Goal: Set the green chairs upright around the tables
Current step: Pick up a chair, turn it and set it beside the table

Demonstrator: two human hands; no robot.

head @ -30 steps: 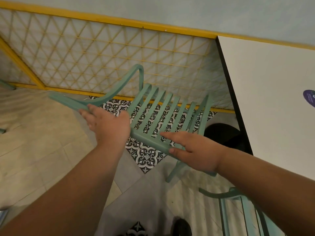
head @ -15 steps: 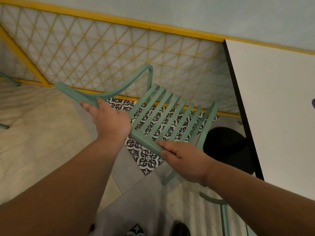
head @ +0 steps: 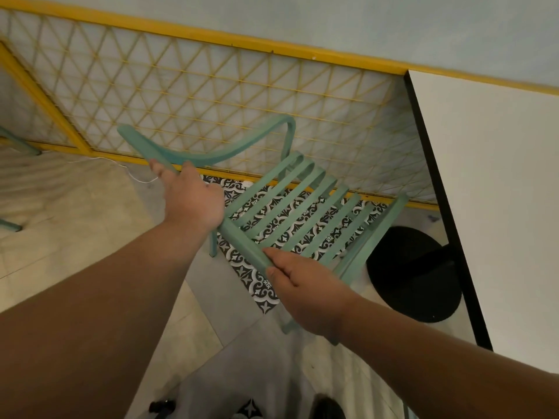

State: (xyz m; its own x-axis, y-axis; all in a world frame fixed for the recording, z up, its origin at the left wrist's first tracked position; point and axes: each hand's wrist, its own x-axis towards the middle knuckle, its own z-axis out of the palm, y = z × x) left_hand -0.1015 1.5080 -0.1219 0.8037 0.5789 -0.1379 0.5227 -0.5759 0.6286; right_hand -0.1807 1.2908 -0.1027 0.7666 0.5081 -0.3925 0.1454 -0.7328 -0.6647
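Observation:
A green slatted chair (head: pixel 290 207) is in the middle of the view, its seat facing up toward me and tilted, legs pointing down at the patterned floor. My left hand (head: pixel 193 198) grips the curved green armrest at the chair's left side. My right hand (head: pixel 302 285) is closed on the near edge bar of the slatted seat. A white table (head: pixel 499 189) with a black edge stands to the right, and its round black base (head: pixel 414 273) sits on the floor just right of the chair.
A yellow-framed lattice fence (head: pixel 196 95) runs along the far side behind the chair. Green legs of another chair (head: pixel 18 146) show at the far left. A thin white cord (head: pixel 121 167) lies on the tiled floor near the fence.
The chair has swung toward the table and tipped further onto its legs. My left hand slid along the armrest and both hands kept their grip.

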